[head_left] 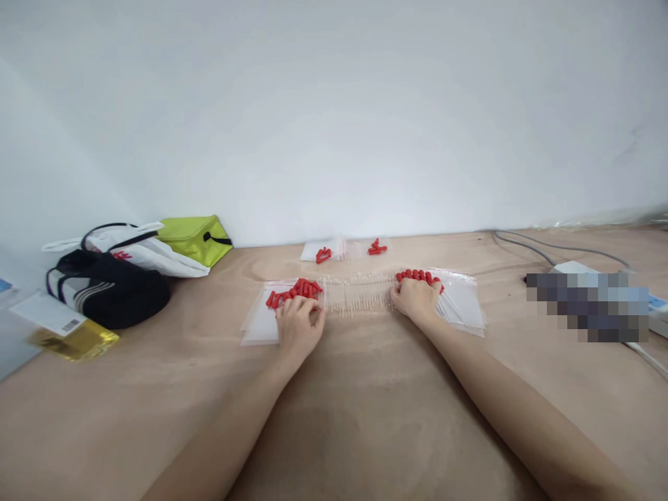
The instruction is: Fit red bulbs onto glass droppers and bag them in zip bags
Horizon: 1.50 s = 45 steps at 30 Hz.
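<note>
My left hand (300,325) bends over a pile of small red rubber-like pieces (307,287) that lies on clear zip bags (261,332). Its fingertips are closed at the pile's near edge, and what they pinch is hidden. On the right, my right hand (416,299) has its fingers drawn together beside a row of red-headed pieces (412,274) with thin white sticks (451,309), lying on more zip bags (472,296). I cannot make out what those fingers hold. Between my hands, many thin white sticks (360,296) lie side by side in rows.
Two small red clusters, one left (323,255) and one right (376,247), lie on bags near the wall. A black bag (130,299), a green bag (191,236) and a gold packet (78,341) stand left. Grey cable (527,242) and a blurred-out object (589,303) are right.
</note>
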Tool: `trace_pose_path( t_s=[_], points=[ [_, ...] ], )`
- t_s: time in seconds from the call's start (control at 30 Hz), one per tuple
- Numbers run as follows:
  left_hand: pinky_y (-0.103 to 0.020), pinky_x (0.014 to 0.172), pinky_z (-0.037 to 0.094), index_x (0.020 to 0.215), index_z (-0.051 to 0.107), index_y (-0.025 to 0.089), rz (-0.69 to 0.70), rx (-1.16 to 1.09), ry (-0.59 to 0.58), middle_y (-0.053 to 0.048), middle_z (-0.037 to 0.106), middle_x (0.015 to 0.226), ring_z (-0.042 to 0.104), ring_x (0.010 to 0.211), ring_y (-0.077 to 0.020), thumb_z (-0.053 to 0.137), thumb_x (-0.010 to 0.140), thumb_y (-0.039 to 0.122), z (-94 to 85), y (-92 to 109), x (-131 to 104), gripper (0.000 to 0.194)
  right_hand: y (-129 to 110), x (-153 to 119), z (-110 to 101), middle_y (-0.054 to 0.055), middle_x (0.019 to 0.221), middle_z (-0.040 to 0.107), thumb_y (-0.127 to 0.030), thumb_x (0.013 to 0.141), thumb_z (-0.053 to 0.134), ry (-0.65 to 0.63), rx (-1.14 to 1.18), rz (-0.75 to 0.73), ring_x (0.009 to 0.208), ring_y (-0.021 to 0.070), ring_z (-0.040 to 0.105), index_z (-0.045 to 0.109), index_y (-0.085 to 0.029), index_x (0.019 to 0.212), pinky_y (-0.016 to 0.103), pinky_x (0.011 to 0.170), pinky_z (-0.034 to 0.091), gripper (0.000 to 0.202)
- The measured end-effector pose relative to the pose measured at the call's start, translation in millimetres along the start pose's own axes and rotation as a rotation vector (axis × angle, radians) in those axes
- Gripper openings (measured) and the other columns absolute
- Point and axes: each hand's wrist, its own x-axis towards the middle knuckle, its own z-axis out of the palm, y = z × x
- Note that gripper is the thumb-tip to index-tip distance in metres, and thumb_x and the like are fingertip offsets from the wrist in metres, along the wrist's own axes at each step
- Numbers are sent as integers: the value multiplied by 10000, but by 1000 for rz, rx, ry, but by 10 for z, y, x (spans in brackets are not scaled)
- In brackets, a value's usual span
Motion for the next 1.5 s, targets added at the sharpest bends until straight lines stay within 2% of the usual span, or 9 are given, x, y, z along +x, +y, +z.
trace_pose_path(
  t_s=[0.23,0.47,0.57,0.67,0.73,0.87,1.1,1.3,1.5],
  points=[
    [-366,731,318,802,555,207,-171,146,-97,-56,611,867,513,883,-264,537,742,408,-136,-272,184,210,-49,20,-43,144,744,628,-311,756,374,-60,-14,19,737,269,558,649,-125,713,423,724,227,335],
    [-382,750,325,827,552,213,-255,104,-211,-12,650,755,576,797,-232,513,761,328,-273,-304,261,138,-46,21,-19,152,767,633,-293,779,366,-58,-2,9,757,274,561,644,-124,720,423,724,231,331],
    [-369,754,353,885,557,198,-211,114,-130,-35,644,798,574,825,-236,498,774,288,-342,-247,285,155,-19,8,-16,164,801,625,-268,786,361,-25,-1,10,807,281,554,628,-112,744,423,742,233,312],
    [-309,732,408,973,547,181,-66,-73,-56,-51,610,875,569,828,-200,470,798,238,-306,-117,237,199,59,-50,14,169,824,615,-265,802,343,70,57,-40,841,277,541,589,-100,797,397,739,266,296],
    [-284,731,432,989,550,177,66,-236,-47,-55,580,917,561,834,-179,449,814,212,-219,4,148,205,144,-128,54,149,811,611,-258,818,323,133,166,-143,810,253,543,547,-106,833,364,710,299,271],
    [-271,711,456,976,576,167,218,-360,-166,-52,544,887,550,797,-160,403,839,167,-25,223,-86,220,334,-367,139,94,760,597,-240,843,306,161,434,-440,683,190,537,489,-134,854,306,640,344,212],
    [-283,719,447,862,569,169,255,-504,-268,-42,531,855,533,791,-151,400,836,133,71,324,-237,175,397,-703,137,67,837,611,-173,865,305,175,477,-671,754,167,542,535,-176,993,328,729,324,263],
    [-311,719,415,805,528,175,262,-470,-307,-23,578,809,525,785,-174,500,806,199,80,318,-221,38,307,-725,76,45,854,620,-165,865,342,115,454,-788,780,152,536,568,-190,923,356,800,255,235],
    [-304,711,389,808,534,178,269,-445,-285,-19,596,807,525,784,-175,509,811,219,90,312,-231,48,269,-751,77,33,833,622,-177,862,374,154,446,-813,762,140,528,578,-194,898,346,795,242,207]
  ],
)
